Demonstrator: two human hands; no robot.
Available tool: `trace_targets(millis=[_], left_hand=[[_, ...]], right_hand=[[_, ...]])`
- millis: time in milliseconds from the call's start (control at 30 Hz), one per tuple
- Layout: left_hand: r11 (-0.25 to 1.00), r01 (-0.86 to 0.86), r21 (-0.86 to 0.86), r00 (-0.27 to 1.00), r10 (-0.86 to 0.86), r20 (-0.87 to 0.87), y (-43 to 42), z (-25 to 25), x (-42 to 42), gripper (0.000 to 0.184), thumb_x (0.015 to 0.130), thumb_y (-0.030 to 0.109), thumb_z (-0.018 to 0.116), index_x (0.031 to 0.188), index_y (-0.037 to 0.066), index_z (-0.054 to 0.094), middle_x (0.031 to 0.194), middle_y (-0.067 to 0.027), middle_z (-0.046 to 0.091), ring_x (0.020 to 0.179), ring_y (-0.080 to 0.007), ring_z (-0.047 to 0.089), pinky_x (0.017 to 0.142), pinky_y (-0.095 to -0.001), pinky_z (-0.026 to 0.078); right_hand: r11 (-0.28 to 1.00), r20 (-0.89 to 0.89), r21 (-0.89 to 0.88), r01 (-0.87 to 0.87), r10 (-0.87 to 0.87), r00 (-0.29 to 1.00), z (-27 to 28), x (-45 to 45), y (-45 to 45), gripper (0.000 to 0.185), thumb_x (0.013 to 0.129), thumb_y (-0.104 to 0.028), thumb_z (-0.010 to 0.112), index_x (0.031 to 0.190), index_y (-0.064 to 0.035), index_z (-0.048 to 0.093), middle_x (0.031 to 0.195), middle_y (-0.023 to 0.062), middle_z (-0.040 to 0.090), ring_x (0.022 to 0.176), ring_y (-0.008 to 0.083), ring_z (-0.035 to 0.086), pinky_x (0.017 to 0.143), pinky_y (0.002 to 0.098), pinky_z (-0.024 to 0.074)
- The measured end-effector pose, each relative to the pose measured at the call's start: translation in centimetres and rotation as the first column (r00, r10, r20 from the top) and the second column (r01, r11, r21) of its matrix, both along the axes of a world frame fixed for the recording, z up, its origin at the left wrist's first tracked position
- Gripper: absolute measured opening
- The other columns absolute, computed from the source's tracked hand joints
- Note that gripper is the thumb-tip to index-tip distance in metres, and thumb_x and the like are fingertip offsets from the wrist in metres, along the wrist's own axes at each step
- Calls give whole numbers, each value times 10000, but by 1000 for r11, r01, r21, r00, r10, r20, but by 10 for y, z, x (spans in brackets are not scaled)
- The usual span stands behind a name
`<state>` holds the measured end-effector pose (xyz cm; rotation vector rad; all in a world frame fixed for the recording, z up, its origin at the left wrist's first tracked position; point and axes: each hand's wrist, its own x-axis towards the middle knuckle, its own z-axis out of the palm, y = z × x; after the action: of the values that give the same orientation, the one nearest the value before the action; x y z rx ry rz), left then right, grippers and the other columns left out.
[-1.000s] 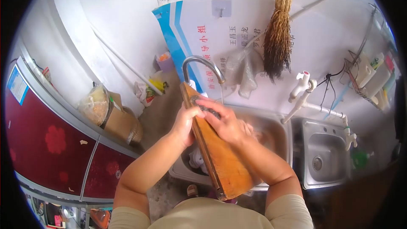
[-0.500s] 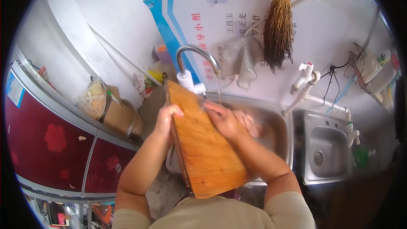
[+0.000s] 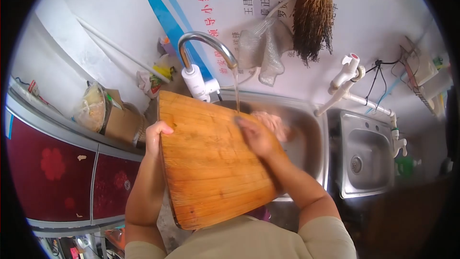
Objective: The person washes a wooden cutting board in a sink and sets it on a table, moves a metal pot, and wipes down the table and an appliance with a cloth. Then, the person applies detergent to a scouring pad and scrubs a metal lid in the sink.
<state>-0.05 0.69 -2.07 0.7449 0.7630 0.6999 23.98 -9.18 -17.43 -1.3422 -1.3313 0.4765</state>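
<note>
A wooden cutting board (image 3: 206, 163) is tilted up in front of me over the sink (image 3: 327, 139), its broad face towards me. My left hand (image 3: 155, 136) is closed around its left edge, thumb on the face. My right hand (image 3: 258, 139) is at the upper right of the board, smeared by motion. A small dark grey thing (image 3: 238, 121) shows at its fingertips, too blurred to name. Water runs from the curved faucet (image 3: 208, 38) down near the board's top right edge. Pale pink pieces (image 3: 270, 123), which look like raw meat, lie in the sink behind my right hand.
A second, smaller steel sink (image 3: 366, 156) stands to the right, with a white tap and pipe (image 3: 346, 74) above. A straw broom (image 3: 314, 19) and clear plastic wrap (image 3: 266, 48) hang on the wall. A dark red cabinet (image 3: 52, 177) and a cardboard box (image 3: 122, 123) are at left.
The board has turned to show more of its face, and its top has moved left. My left hand moved left with it. My right hand shifted slightly right and down. The camera view has tilted down.
</note>
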Motion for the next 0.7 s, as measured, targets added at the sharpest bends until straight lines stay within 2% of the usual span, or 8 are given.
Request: trace_targets(millis=[67, 167, 267, 333, 433, 500, 633, 700], left_hand=[[1000, -15, -10, 1000, 15, 20, 0, -2, -6, 433, 663, 126, 458, 1048, -59, 529, 933, -150, 599, 795, -239, 589, 737, -319, 478], [999, -40, -12, 999, 40, -22, 6, -15, -17, 427, 665, 127, 456, 1045, -53, 531, 933, -142, 599, 786, -230, 585, 734, -315, 475], [999, -44, -27, 999, 45, 16, 9, -13, -19, 406, 671, 128, 455, 1024, -56, 538, 904, -134, 603, 762, -217, 583, 712, -303, 474], [999, -48, -21, 999, 48, -10, 18, -27, -26, 387, 674, 128, 453, 999, -61, 546, 868, -124, 607, 739, -204, 583, 686, -288, 473], [998, -47, -42, 999, 47, -13, 16, -24, -24, 374, 672, 124, 448, 981, -59, 553, 864, -122, 610, 733, -199, 580, 676, -285, 471], [997, -55, -50, 998, 56, 13, 13, -21, -19, 370, 673, 123, 447, 976, -58, 554, 863, -123, 610, 734, -197, 579, 676, -283, 471], [994, -110, -2, 993, 110, -48, 16, -38, -33, 359, 679, 123, 446, 967, -60, 556, 868, -123, 609, 746, -192, 579, 683, -283, 471], [989, -145, 17, 989, 145, -40, 18, -42, -36, 345, 684, 118, 445, 955, -62, 559, 859, -120, 611, 739, -187, 579, 676, -277, 472]], right_hand=[[963, 203, -147, 226, -194, 960, -95, 71, -9, 301, 843, -114, 513, 1129, -135, 608, 1121, 122, 602, 986, 287, 589, 840, 317, 461], [906, 448, -209, 369, -247, 859, -122, 86, -6, 294, 834, -142, 497, 1103, -138, 616, 1083, 97, 621, 953, 284, 599, 827, 323, 472], [927, 2, -357, 111, -118, 993, -29, 5, -1, 302, 832, -125, 520, 1118, -161, 610, 1159, 98, 585, 1015, 273, 584, 860, 317, 463], [996, 1, -94, 11, -11, 1000, 44, -51, -3, 275, 861, -75, 510, 1119, -96, 602, 1138, 123, 592, 1029, 244, 564, 881, 308, 438], [986, -108, -45, -162, 157, 982, 53, -52, 3, 282, 870, -93, 508, 1140, -97, 587, 1166, 140, 574, 1076, 260, 547, 910, 313, 425], [998, 2, -57, 23, -23, 1000, 6, -23, 25, 304, 825, -55, 529, 1109, -128, 609, 1189, 185, 545, 1037, 313, 570, 869, 340, 459], [832, 309, -479, 281, -140, 941, -36, 39, 50, 248, 813, -111, 501, 1028, -86, 624, 1107, 144, 589, 954, 310, 581, 819, 365, 477], [895, 269, -375, 243, -146, 952, -58, 28, 57, 275, 818, -99, 494, 1067, -105, 613, 1066, 166, 602, 915, 315, 597, 812, 366, 474]])
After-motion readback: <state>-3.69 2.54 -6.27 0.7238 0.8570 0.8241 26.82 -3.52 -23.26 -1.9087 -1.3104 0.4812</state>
